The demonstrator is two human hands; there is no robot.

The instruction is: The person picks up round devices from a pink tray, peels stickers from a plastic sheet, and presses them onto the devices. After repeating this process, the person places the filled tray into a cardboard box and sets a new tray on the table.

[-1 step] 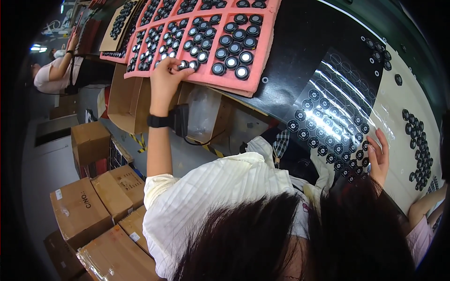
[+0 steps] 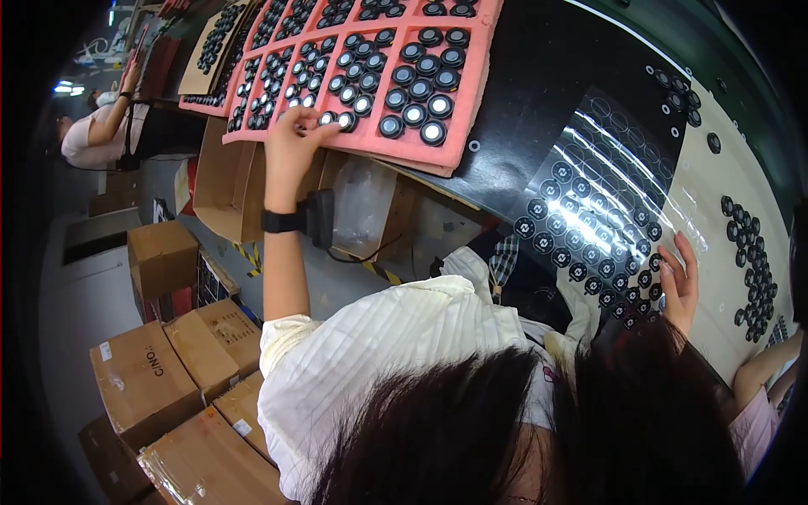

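At the near edge of a pink foam tray (image 2: 459,139), my left hand (image 2: 290,147) has its fingers curled and its thumb stretched out. The thumb lies close beside a round black part with a silver centre (image 2: 346,121); the fingers appear to hold nothing. Many similar parts fill the tray's compartments. Over on the right, my right hand (image 2: 680,282) rests with fingers extended along the edge of a clear plastic sheet (image 2: 593,126) marked with circles. Rows of black discs with pale marks (image 2: 592,253) sit on its nearer half.
Loose black round parts (image 2: 749,269) lie on the pale worktop (image 2: 711,194) at the right. Cardboard boxes (image 2: 151,379) are stacked at lower left, and an open carton (image 2: 223,181) stands below the tray. Another person (image 2: 97,139) works at far left; someone's forearm (image 2: 766,370) shows at lower right.
My left hand has shifted slightly left and down, away from the parts at the tray's near edge. My right hand stays in place.
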